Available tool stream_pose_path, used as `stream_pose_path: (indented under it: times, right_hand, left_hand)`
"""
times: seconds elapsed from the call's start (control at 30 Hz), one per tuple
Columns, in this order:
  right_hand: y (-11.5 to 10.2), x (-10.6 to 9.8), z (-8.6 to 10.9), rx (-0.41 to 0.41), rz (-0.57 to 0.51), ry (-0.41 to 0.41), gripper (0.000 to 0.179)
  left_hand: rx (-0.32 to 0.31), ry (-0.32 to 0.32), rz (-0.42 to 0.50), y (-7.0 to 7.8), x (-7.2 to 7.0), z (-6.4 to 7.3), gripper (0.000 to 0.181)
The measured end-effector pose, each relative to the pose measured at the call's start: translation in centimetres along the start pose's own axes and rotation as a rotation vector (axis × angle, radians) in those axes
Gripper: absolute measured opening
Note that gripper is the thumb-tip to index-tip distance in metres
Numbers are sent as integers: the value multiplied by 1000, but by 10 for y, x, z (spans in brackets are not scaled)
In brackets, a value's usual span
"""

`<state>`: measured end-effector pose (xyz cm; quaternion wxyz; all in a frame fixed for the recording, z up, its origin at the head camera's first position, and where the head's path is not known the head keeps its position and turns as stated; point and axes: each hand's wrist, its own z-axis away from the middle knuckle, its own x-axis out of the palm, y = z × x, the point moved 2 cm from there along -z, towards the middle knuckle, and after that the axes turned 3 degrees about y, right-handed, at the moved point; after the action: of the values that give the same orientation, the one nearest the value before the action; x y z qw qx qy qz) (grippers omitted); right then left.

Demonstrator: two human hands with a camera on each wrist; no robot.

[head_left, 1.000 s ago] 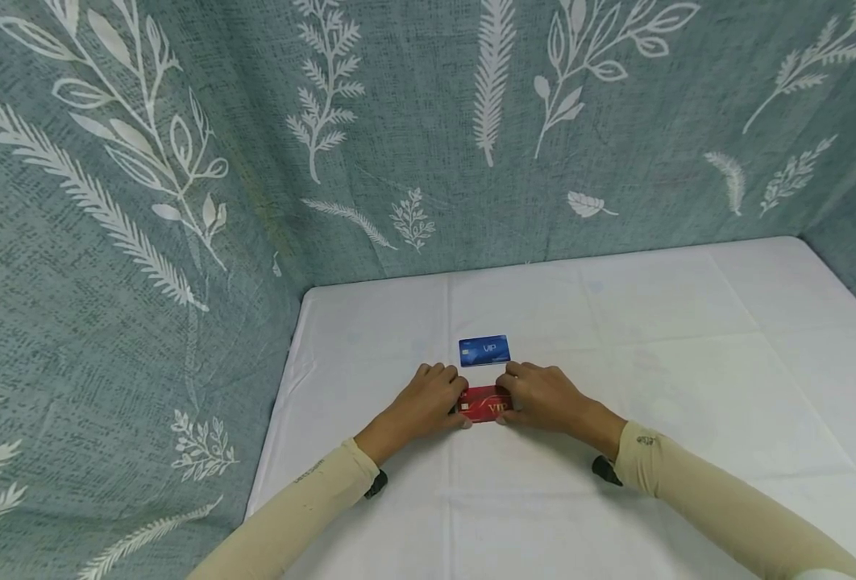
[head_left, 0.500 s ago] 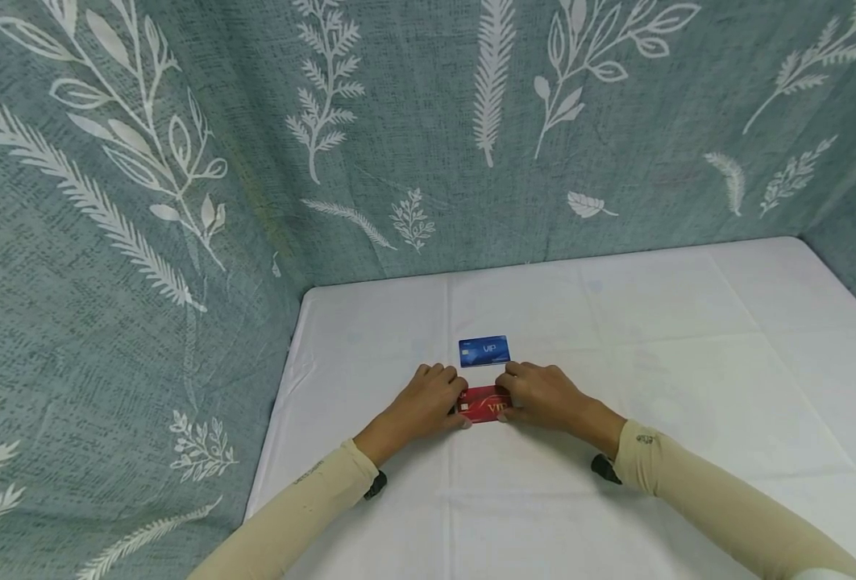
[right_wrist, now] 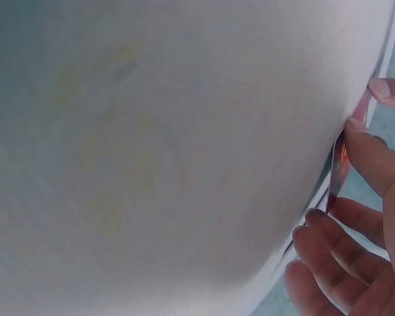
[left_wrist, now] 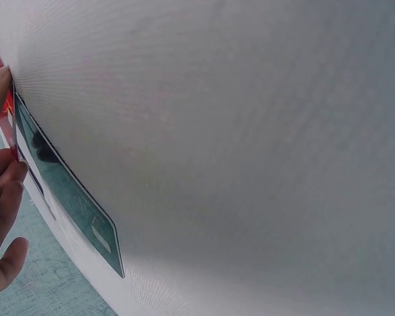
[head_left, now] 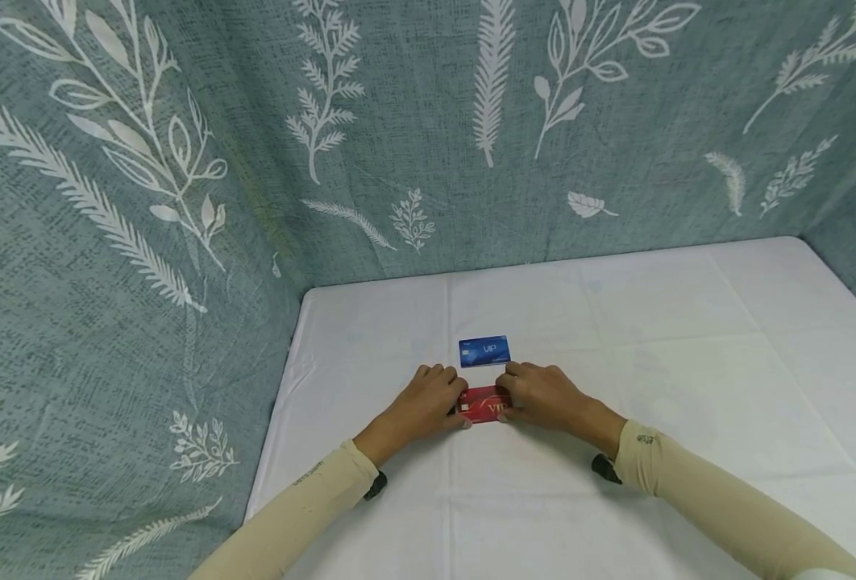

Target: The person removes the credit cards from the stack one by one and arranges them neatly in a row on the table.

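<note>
A red card [head_left: 483,404] with a chip and "VIP" lettering is held between both hands near the table's middle. My left hand [head_left: 430,399] pinches its left end, thumb at the near edge and curled fingers at the far edge. At the right end, my right hand [head_left: 544,397] grips it in the same way. The right wrist view shows the red card [right_wrist: 341,164] at a steep angle; whether it touches the cloth I cannot tell. Just beyond it lies a blue "VIP" card [head_left: 484,351], flat. The left wrist view has a glossy card [left_wrist: 79,191] reflecting teal.
A white cloth [head_left: 653,346] with fold creases covers the table. Behind and to the left hangs a teal curtain [head_left: 413,121] with white leaf prints. Dark objects [head_left: 376,485] show beneath the wrists, by the cream sleeves [head_left: 312,499].
</note>
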<state>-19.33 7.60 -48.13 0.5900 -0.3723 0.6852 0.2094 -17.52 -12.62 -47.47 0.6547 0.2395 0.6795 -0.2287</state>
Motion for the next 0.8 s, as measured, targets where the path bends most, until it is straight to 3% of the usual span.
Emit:
stream_pose_path:
  times: [0.8]
  right_hand:
    - [3,4,-1,5,-3,-25,50]
  left_hand:
    - [2,-36,31,-1,-3,-2,46]
